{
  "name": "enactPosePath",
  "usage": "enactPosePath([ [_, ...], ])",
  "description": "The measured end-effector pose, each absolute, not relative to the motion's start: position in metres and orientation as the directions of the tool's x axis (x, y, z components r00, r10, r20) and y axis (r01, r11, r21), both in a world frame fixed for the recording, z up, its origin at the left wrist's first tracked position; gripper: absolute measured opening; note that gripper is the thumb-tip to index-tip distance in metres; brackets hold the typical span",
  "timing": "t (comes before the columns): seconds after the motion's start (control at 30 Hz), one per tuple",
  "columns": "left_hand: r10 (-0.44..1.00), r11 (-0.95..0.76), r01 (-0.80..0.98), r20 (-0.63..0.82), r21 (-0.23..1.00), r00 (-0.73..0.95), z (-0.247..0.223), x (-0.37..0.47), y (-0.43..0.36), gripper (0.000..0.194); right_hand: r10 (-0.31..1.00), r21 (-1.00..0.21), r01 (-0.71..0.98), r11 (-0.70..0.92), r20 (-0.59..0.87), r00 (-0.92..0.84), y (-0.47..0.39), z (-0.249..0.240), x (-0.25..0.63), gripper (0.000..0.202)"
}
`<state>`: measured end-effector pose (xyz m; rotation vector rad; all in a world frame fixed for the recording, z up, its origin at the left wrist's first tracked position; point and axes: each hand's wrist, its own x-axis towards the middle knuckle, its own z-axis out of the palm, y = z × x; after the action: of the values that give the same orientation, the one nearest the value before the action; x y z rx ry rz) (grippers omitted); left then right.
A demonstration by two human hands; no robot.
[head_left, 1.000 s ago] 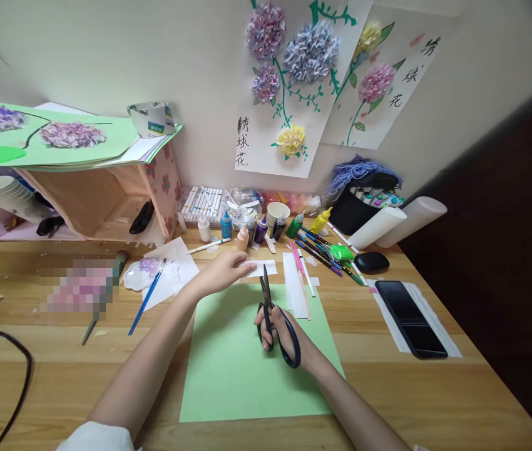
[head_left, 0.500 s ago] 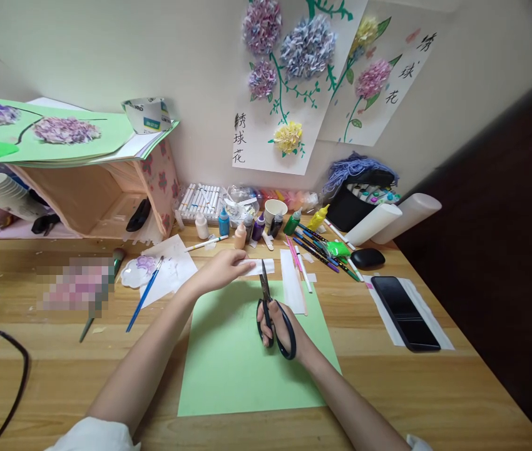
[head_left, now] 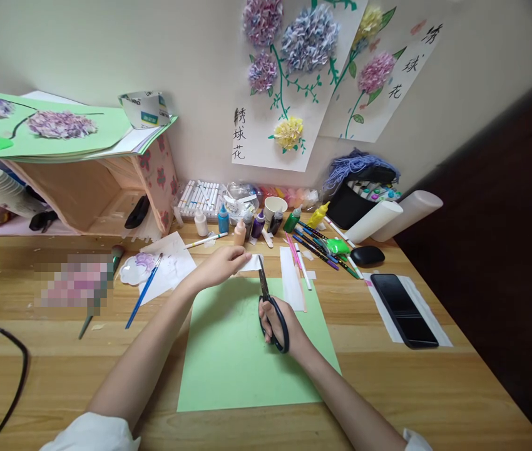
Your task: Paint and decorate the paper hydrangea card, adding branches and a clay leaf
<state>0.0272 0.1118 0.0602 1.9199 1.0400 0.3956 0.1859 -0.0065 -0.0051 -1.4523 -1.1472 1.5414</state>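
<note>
My left hand [head_left: 219, 268] pinches a short white paper strip [head_left: 251, 263] between thumb and fingers, above the far edge of a pale green sheet [head_left: 228, 363]. Black-handled scissors [head_left: 265, 285] are in my right hand [head_left: 289, 322], its fingers through the handle loops. Their blades point away from me and look closed, with the tip at the strip's right end. A wider piece of white paper [head_left: 290, 272] lies just right of the scissors, partly over the green sheet.
Paint bottles [head_left: 259, 224] and a paper cup [head_left: 276, 207] line the back. Dark pens [head_left: 315, 247] lie beside a green packet [head_left: 338, 246]. A phone [head_left: 404, 310] rests at right. On the left are a blue paintbrush [head_left: 144, 291], a white palette [head_left: 134, 270] and an open box [head_left: 82, 194].
The scissor blades have come together and moved slightly left. The part of the strip that stuck out right of the blades is gone from there. My left hand has barely moved.
</note>
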Motion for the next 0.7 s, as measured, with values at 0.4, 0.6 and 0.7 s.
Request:
enactPosePath([
  [0.4, 0.768, -0.283, 0.506, -0.123, 0.814, 0.628, 0.0647, 0.0285, 0.1090, 0.039, 0.933, -0.947, -0.020, -0.320, -0.312, -0.179, -0.0055, -0.0045, 0.1877, 0.070],
  [0.6, 0.773, -0.271, 0.512, -0.133, 0.815, 0.621, 0.0642, 0.0284, 0.1097, 0.039, 0.931, -0.940, 0.037, -0.341, -0.342, -0.127, -0.0045, -0.0048, 0.1878, 0.066],
  [0.7, 0.779, -0.268, 0.524, -0.139, 0.808, 0.612, 0.0637, 0.0278, 0.1108, 0.039, 0.928, -0.937, 0.036, -0.348, -0.349, -0.130, -0.0044, -0.0105, 0.1875, 0.064],
])
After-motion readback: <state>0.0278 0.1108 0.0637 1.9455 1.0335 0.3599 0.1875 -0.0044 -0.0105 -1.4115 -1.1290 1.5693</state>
